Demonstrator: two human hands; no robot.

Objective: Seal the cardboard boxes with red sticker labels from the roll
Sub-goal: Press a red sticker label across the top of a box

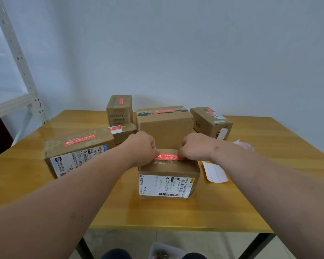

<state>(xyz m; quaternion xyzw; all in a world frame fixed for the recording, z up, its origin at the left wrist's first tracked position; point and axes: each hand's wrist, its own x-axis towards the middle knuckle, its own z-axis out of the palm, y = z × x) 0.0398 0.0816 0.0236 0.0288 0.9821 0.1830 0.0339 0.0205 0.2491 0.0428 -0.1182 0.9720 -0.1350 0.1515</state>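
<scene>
On the near box (pixel 168 176) at the wooden table's (pixel 269 193) middle: red sticker (pixel 168 157) stretched flat along the top seam, left hand (pixel 142 148) and right hand (pixel 195 146) curled, fingertips pinching its two ends. Behind: five stickered boxes (pixel 79 146).

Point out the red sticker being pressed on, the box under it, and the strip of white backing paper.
red sticker (pixel 167 157), head view, its printed middle.
box (pixel 168 171), head view, bare cardboard front.
backing paper (pixel 214 171), head view, middle of the strip.
</scene>
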